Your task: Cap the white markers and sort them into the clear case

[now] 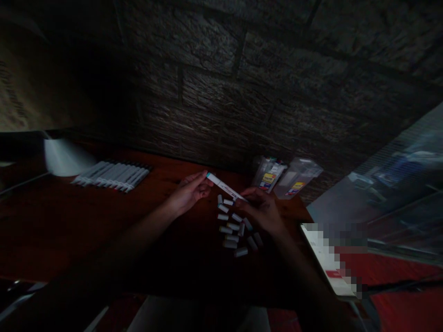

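A white marker [225, 188] with dark print and a teal end slants between my two hands above the table. My left hand [194, 190] pinches its teal upper end between thumb and fingers. Closed around the lower right end is my right hand [262, 208], whose fingers partly cover that tip. Just below lie several loose white marker caps [233, 227], scattered on the wood, a few with coloured ends. Off to the left, a row of white markers [112, 175] lies side by side, their dark ends towards the wall.
Two clear plastic cases [298, 177] with yellow and blue labels stand against the brick wall [221, 83]; the left one holds things. A white cone-shaped object [65, 157] stands at the left of the wooden table [51, 221]. A pale flat object [325, 263] lies at the right edge.
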`<act>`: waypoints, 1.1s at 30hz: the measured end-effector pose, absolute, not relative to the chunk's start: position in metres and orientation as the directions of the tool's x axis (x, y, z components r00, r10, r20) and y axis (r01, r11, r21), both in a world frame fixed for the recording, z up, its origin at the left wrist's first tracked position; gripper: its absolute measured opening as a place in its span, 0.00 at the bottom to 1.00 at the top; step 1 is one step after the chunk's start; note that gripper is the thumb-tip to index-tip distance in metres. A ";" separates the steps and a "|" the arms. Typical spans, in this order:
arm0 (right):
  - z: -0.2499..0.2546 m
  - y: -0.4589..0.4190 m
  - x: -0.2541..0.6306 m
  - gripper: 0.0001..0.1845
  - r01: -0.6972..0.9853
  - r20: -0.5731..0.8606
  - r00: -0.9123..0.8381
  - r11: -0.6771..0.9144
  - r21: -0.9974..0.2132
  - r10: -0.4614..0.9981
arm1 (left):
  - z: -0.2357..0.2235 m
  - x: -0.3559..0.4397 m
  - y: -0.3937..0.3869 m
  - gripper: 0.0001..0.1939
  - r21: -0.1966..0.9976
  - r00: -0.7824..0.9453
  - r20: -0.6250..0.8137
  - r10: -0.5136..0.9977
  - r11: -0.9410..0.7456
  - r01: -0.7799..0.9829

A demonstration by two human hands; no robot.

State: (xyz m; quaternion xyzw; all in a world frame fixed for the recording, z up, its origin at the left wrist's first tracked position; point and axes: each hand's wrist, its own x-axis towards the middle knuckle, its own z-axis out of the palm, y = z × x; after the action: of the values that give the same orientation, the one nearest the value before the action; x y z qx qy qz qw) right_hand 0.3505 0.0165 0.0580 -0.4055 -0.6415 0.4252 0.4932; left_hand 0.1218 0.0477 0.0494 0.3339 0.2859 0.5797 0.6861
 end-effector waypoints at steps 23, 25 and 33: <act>0.113 0.058 0.399 0.15 0.218 0.608 0.356 0.570 -0.792 0.709 | 0.038 0.125 0.059 0.26 0.936 0.103 -0.004 0.995 0.040 -0.349; 0.130 0.075 0.411 0.17 0.333 0.660 0.387 0.570 -0.751 0.644 | 0.039 0.125 0.058 0.27 0.939 0.110 0.008 0.994 0.030 -0.342; 0.137 0.102 0.420 0.17 0.786 0.654 0.222 0.263 -0.559 0.723 | 0.040 0.124 0.054 0.24 0.931 0.123 0.016 0.992 0.030 -0.365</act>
State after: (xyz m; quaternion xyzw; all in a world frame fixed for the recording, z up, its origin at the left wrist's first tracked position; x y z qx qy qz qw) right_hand 0.4195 0.1020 0.1367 -0.6060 -0.6229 -0.0319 0.4937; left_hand 0.1240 0.0539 0.0405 0.4265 0.3678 0.5506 0.6161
